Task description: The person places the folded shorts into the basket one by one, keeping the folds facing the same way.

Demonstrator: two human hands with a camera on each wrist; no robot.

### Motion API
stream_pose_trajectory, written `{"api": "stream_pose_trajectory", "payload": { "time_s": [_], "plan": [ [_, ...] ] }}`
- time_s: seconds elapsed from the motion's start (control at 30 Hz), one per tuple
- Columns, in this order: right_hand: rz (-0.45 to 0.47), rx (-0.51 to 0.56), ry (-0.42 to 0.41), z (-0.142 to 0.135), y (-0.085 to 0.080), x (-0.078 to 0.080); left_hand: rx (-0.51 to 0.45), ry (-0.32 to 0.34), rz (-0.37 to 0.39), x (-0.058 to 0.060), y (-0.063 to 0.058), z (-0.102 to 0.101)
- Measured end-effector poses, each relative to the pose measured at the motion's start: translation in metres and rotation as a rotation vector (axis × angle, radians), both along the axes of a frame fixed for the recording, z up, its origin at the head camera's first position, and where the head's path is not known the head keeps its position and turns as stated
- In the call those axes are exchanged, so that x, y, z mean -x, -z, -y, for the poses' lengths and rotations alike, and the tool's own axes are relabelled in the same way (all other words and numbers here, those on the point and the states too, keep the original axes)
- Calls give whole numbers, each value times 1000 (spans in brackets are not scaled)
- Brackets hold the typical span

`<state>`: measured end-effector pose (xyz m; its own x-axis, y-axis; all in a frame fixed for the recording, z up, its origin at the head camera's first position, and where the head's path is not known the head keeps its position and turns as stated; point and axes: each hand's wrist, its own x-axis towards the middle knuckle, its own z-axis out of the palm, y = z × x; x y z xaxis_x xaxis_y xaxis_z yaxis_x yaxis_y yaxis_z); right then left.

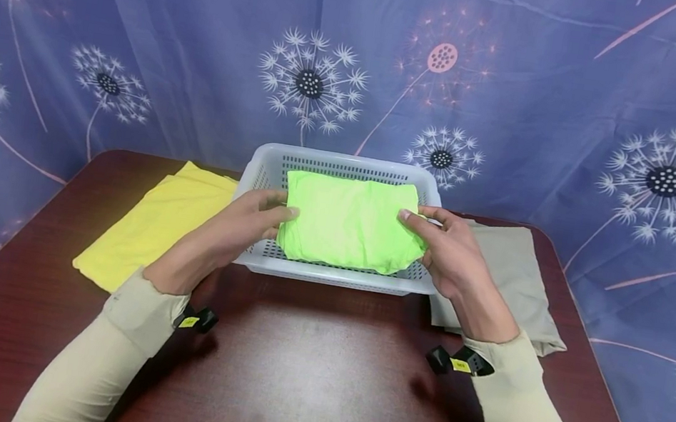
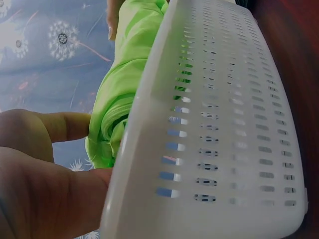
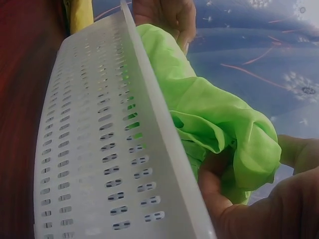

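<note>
A folded bright green cloth (image 1: 349,223) lies level over the opening of a white perforated plastic basket (image 1: 329,275). My left hand (image 1: 253,217) pinches the cloth's left end, thumb on top and fingers beneath. At the opposite end my right hand (image 1: 452,249) grips it the same way. In the left wrist view the rolled edge of the green cloth (image 2: 112,114) shows between thumb and finger, at the basket's rim. The right wrist view shows the cloth's loose folds (image 3: 219,114) bulging over the rim, fingers tucked under them.
A folded yellow cloth (image 1: 147,227) lies left of the basket, partly behind the left forearm. On the right is a folded grey cloth (image 1: 510,278), partly under the right forearm. All rest on a dark red-brown table (image 1: 301,379). A blue dandelion-print curtain (image 1: 209,20) hangs close behind.
</note>
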<state>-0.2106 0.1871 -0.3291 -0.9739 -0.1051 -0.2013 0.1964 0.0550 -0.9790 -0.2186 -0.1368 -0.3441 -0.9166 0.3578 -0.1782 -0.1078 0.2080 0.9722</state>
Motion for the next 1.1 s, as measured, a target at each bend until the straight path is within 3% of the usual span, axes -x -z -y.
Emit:
{"api": "stream_pose_trajectory", "payload": {
  "time_s": [0.47, 0.77, 1.1],
  "plan": [
    [8, -60, 26, 5, 13, 13, 89, 3, -62, 14, 11, -4],
    [14, -182, 7, 8, 19, 20, 295, -26, -120, 18, 15, -5],
    [-54, -274, -24, 10, 27, 24, 420, -9, -197, 21, 17, -8]
  ]
}}
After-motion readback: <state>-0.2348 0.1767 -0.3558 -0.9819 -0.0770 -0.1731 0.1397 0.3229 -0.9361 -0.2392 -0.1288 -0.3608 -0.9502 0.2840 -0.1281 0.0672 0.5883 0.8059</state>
